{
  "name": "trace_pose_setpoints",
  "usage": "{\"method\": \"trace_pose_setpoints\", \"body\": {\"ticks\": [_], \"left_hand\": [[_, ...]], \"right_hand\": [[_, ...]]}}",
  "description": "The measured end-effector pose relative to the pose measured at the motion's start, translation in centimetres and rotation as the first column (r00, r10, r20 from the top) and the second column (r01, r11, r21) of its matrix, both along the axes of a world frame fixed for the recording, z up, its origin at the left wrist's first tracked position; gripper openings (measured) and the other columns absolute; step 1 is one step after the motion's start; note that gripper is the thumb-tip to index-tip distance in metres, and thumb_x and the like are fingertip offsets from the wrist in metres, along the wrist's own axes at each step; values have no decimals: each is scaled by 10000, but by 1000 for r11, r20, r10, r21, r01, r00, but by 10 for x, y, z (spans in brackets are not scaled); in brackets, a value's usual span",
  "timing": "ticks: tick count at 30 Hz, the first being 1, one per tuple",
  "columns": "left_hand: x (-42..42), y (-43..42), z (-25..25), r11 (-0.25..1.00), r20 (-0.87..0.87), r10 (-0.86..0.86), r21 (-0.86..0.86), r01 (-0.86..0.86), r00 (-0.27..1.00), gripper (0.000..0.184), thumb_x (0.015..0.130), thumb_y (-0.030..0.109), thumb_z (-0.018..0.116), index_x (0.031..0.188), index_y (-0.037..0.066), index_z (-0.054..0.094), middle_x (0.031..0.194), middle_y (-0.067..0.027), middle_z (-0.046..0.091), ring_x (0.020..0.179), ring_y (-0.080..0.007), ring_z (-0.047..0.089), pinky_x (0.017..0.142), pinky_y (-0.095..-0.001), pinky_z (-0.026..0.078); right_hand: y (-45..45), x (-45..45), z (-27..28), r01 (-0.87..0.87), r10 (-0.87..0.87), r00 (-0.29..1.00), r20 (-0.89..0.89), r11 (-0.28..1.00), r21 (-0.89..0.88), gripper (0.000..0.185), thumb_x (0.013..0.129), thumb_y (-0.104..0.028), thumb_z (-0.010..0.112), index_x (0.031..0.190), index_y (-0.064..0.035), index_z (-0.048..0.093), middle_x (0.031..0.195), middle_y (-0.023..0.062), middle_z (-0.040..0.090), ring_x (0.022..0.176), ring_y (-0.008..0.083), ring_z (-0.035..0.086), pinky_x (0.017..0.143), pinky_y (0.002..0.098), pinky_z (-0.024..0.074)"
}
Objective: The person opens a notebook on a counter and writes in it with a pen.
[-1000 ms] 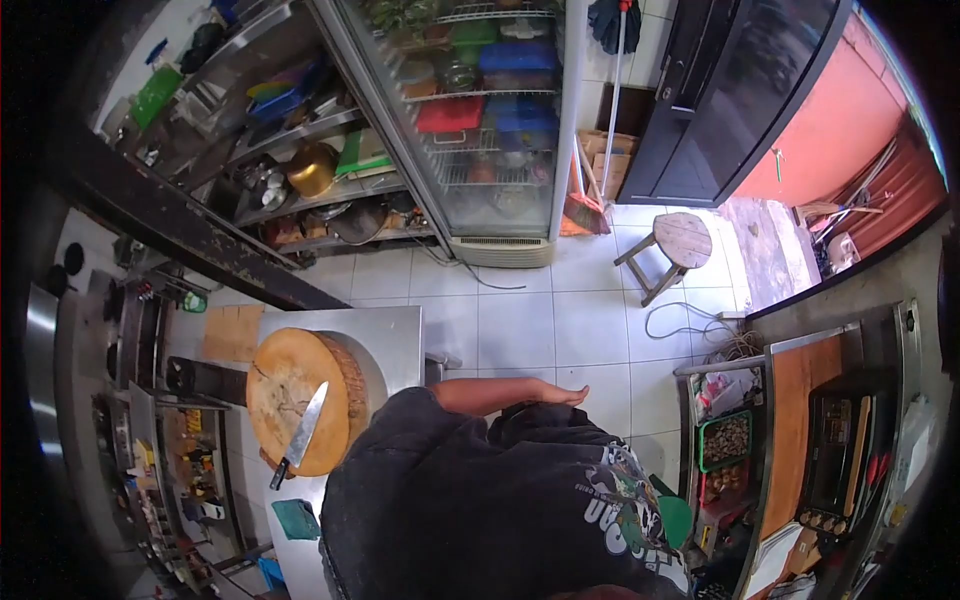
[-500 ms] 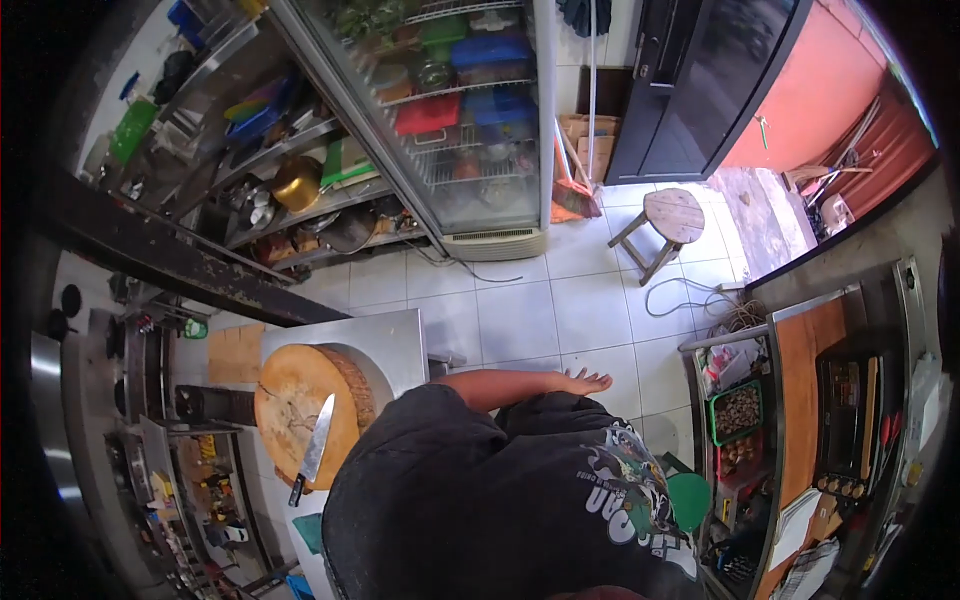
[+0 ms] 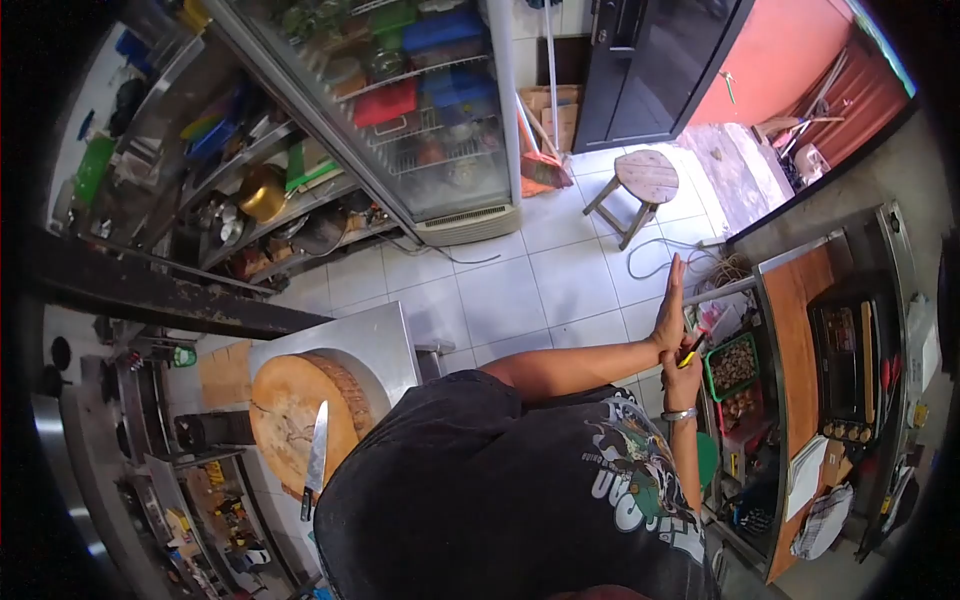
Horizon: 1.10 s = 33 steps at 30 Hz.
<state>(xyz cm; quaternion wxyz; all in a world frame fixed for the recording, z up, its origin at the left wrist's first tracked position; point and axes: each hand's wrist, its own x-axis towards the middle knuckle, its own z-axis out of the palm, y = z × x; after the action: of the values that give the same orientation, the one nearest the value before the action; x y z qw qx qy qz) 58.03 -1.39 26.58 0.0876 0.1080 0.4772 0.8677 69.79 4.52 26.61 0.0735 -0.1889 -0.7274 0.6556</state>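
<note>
White-tiled kitchen floor. Right hand: grip closed on small yellow-and-black tool, exact type unclear. Left hand: open, fingers extended, just beside the tool. Sound handling calls for a steady wrist, any sharp end turned from the bare left hand. Beyond: green-rimmed basket. Well apart: black-handled steel knife lies on round wooden block, metal desk.
</note>
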Motion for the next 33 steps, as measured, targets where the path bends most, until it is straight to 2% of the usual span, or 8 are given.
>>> {"method": "trace_pose_setpoints", "body": {"ticks": [9,11,13,15,17,21,28,33], "left_hand": [[33,26,-51,987,-99,-107,-130,94,989,728,1108,546,223,1661,99,67,1705,-172,159,1581,-273,153,1271,-362,136],[44,38,-53,976,-156,-192,-129,173,969,664,1130,445,198,1647,56,50,1725,-154,64,1576,-302,184,1289,-406,88],[56,47,-48,952,32,-305,-8,306,952,701,1119,495,206,1651,62,64,1721,-151,100,1575,-295,185,1283,-400,86],[67,44,-34,910,238,-411,50,411,880,748,1106,534,268,1653,56,89,1711,-125,157,1573,-237,166,1277,-355,81],[86,60,-128,957,-497,-267,-38,287,825,823,1075,617,287,1655,79,59,1721,-168,104,1581,-296,134,1275,-443,40],[95,66,-64,749,254,-660,151,645,707,803,1065,655,238,1656,125,111,1694,-190,201,1579,-310,138,1275,-465,1],[139,68,-35,533,273,-827,109,839,491,799,1056,680,191,1649,145,170,1645,-224,317,1579,-313,142,1274,-479,-8],[159,70,-44,439,278,-866,26,898,415,777,1062,668,179,1659,172,123,1664,-217,279,1574,-355,148,1266,-504,-20]], "right_hand": [[-13,30,-2,153,-143,988,-62,963,224,660,832,-354,879,1288,-2,556,1025,23,648,929,116,588,836,279,479],[6,47,-26,172,-195,970,142,972,161,680,835,-332,878,1318,5,538,1013,26,677,905,123,620,829,270,499],[-2,59,-15,281,-262,956,132,946,-160,674,842,-313,869,1322,20,534,1027,46,687,883,138,637,816,282,522],[-3,70,-29,393,-387,918,88,917,-67,569,835,-294,863,1212,37,595,1006,65,694,848,136,631,748,296,521],[2,91,-26,373,-432,858,277,895,243,456,813,-360,882,999,-5,665,889,35,684,757,124,591,681,308,495],[-20,96,-5,562,-630,744,224,770,302,624,714,-497,923,984,-6,649,838,67,665,723,170,603,681,347,521],[-43,131,15,689,-677,627,385,713,133,458,802,-358,907,941,-24,625,792,-17,638,697,75,540,637,266,476],[-53,143,13,740,-801,484,352,590,324,769,705,-725,818,957,-21,639,901,182,682,855,321,671,772,403,524]]}}
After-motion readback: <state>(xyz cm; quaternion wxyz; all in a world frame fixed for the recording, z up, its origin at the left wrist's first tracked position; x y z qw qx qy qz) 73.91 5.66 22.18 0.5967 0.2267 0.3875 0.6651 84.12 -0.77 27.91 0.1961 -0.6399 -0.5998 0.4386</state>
